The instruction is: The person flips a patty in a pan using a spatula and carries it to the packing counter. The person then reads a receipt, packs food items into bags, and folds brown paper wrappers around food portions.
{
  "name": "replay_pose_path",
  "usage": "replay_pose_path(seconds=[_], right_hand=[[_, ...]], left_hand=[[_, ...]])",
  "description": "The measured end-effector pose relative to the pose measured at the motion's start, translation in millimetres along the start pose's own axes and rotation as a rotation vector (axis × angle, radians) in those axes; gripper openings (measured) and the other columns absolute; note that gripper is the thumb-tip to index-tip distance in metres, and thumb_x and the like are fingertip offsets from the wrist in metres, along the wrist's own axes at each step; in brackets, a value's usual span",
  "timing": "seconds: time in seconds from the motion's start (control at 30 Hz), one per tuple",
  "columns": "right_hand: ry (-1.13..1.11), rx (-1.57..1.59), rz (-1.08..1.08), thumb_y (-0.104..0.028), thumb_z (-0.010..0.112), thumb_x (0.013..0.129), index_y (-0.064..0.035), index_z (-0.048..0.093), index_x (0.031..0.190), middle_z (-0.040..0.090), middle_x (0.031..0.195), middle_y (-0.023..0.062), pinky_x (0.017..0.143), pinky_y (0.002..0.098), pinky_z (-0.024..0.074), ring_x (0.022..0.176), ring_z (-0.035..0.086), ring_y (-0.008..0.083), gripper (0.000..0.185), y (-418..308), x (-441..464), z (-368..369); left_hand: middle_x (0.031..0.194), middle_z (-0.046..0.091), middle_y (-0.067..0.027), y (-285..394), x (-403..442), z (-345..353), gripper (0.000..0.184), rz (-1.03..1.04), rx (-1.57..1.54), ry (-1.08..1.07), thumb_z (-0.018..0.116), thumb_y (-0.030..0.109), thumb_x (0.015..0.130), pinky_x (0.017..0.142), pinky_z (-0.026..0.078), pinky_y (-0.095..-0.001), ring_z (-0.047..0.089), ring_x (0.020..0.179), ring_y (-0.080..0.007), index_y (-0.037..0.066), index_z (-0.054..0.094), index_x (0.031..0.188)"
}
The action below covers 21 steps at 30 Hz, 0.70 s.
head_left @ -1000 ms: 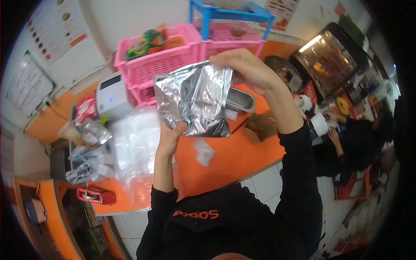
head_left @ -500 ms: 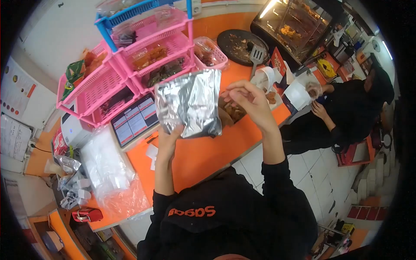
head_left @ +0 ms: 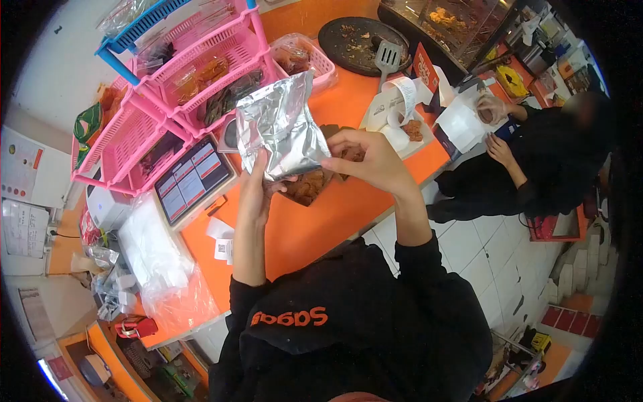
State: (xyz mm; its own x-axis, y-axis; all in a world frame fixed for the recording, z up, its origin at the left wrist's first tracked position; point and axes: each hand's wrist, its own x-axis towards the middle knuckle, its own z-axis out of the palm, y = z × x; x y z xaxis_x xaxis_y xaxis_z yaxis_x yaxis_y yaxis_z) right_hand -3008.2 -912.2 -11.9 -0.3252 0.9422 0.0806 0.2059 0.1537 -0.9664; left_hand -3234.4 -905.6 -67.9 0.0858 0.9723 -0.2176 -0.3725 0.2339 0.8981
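A shiny silver foil pouch (head_left: 282,127) is held up over the orange counter. My left hand (head_left: 257,189) is closed around its lower left edge, thumb on the front. My right hand (head_left: 372,161) grips the pouch's lower right corner, thumb in front and the other fingers partly hidden behind. Under the pouch, a cardboard box of fried food (head_left: 307,189) shows in part; the pouch and my hands cover the rest.
Pink stacked baskets (head_left: 201,87) and a tablet (head_left: 194,179) stand left. Clear plastic bags (head_left: 157,248) lie near the front. A round black pan (head_left: 348,40) with a slotted spatula (head_left: 388,59) sits at the back. A co-worker (head_left: 536,154) handles white paper (head_left: 463,127) at right.
My right hand has come down from beside the pouch onto its lower right corner. The pouch has moved slightly left and up in view and tilted. The view has shifted a little.
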Motion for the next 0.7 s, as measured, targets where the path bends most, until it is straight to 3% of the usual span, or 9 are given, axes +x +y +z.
replay_pose_path(seconds=[0.07, 0.17, 0.2, 0.27, 0.33, 0.43, 0.57, 0.6, 0.7], right_hand=[[0.032, -0.124, 0.008, -0.02, 0.067, 0.085, 0.0016, 0.064, 0.097, 0.066, 0.083, 0.0032, 0.063, 0.0221, 0.0463, 0.071, 0.058, 0.0069, 0.025, 7, -1, -3], [0.065, 0.031, 0.029, -0.016, 0.064, 0.087, 0.003, 0.064, 0.095, 0.064, 0.082, 0.0017, 0.065, 0.0214, 0.0452, 0.071, 0.057, 0.006, 0.021, 32, -1, -5], [0.077, 0.05, 0.022, -0.013, 0.062, 0.088, 0.0035, 0.064, 0.097, 0.065, 0.084, 0.0021, 0.067, 0.0213, 0.0452, 0.074, 0.057, 0.0064, 0.019, 37, -2, -7], [0.104, 0.083, 0.01, -0.009, 0.058, 0.09, 0.0045, 0.064, 0.099, 0.066, 0.088, 0.0028, 0.073, 0.0211, 0.0451, 0.079, 0.059, 0.0074, 0.017, 45, -4, -12], [0.113, 0.11, 0.043, -0.009, 0.058, 0.09, 0.0048, 0.063, 0.099, 0.066, 0.088, 0.0032, 0.074, 0.0217, 0.0451, 0.08, 0.059, 0.0078, 0.017, 53, -8, -16], [0.103, 0.15, 0.048, -0.009, 0.056, 0.091, 0.0045, 0.062, 0.099, 0.064, 0.09, 0.0014, 0.075, 0.0219, 0.0441, 0.083, 0.056, 0.007, 0.017, 61, -11, -18], [0.167, 0.19, 0.107, -0.009, 0.056, 0.091, 0.0024, 0.062, 0.099, 0.064, 0.091, 0.0015, 0.076, 0.023, 0.0445, 0.086, 0.056, 0.008, 0.015, 73, -13, -14], [0.165, 0.233, 0.105, -0.008, 0.056, 0.091, 0.0014, 0.061, 0.101, 0.064, 0.094, 0.002, 0.076, 0.0235, 0.045, 0.086, 0.057, 0.009, 0.015, 76, -14, -14], [0.233, 0.463, 0.072, -0.011, 0.053, 0.093, -0.0018, 0.056, 0.111, 0.062, 0.102, 0.0041, 0.08, 0.0267, 0.0461, 0.089, 0.059, 0.0125, 0.02, 90, -14, -11]], left_hand=[[0.093, 0.065, -0.0118, -5, 1, 3, 0.054, 0.093, 0.076, 0.053, 0.052, 0.045, 0.092, 0.053, 0.052, -0.0247, 0.066, 0.068, -0.0202, -0.002, 0.049, 0.117], [0.103, 0.061, -0.0118, -12, -2, 4, 0.059, 0.178, 0.144, 0.099, 0.05, 0.048, 0.093, 0.06, 0.055, -0.0306, 0.065, 0.073, -0.0201, -0.003, 0.045, 0.122], [0.109, 0.058, -0.0115, -12, -2, -2, 0.06, 0.085, 0.118, 0.039, 0.045, 0.048, 0.095, 0.065, 0.056, -0.0354, 0.063, 0.08, -0.0197, -0.004, 0.043, 0.125], [0.11, 0.056, -0.0124, -17, -3, -3, 0.058, 0.086, 0.096, -0.003, 0.041, 0.048, 0.096, 0.065, 0.056, -0.0358, 0.061, 0.085, -0.0196, -0.004, 0.044, 0.123], [0.109, 0.055, -0.0121, -9, -11, 7, 0.053, 0.096, 0.119, -0.098, 0.034, 0.044, 0.099, 0.074, 0.054, -0.034, 0.059, 0.092, -0.019, -0.004, 0.045, 0.12], [0.094, 0.059, -0.0094, -5, -21, 18, 0.05, 0.202, 0.253, -0.028, 0.033, 0.038, 0.101, 0.073, 0.053, -0.0299, 0.06, 0.078, -0.0163, -0.007, 0.049, 0.116], [0.104, 0.057, -0.0083, -5, -33, 21, 0.042, 0.252, 0.481, -0.118, 0.039, 0.03, 0.101, 0.078, 0.046, -0.0276, 0.054, 0.095, -0.0141, -0.003, 0.045, 0.126], [0.102, 0.056, -0.0089, -11, -31, 25, 0.038, 0.447, 0.536, -0.12, 0.041, 0.026, 0.1, 0.082, 0.043, -0.0296, 0.053, 0.092, -0.0164, -0.003, 0.045, 0.125], [0.108, 0.056, -0.011, -13, -38, 31, 0.039, 0.376, 0.582, -0.225, 0.042, 0.024, 0.099, 0.086, 0.041, -0.0309, 0.053, 0.095, -0.0175, -0.003, 0.043, 0.128]])
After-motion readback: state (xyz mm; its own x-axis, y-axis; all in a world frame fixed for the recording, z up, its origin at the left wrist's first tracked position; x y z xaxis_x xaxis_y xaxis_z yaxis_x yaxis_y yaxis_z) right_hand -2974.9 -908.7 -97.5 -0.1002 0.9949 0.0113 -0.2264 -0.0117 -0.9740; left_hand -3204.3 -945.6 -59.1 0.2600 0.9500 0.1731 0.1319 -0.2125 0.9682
